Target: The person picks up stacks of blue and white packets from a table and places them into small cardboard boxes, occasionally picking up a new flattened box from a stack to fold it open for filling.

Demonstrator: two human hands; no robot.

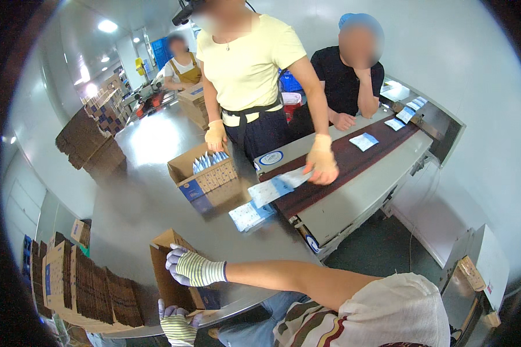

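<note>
An open cardboard box [173, 276] sits at the near edge of the metal table. I see no contents in the part of its inside that shows. My right hand [197, 268], in a striped glove with purple fingertips, is closed over its far side. At its near side, my left hand [178, 325], gloved alike, hooks its fingers over the rim. Farther along, a co-worker's gloved hand rests on a second box [205, 176] with upright blue-and-white packets [210, 163]. That person's other hand is over overlapping packets [279, 188] at the conveyor's end.
A dark red conveyor belt [336, 165] carries spaced packets toward the metal table [136, 199]. More packets [250, 217] lie below its end. Flattened cardboard stacks [92, 283] stand at the left, with another stack [92, 144] farther back. A person in black sits beside the belt.
</note>
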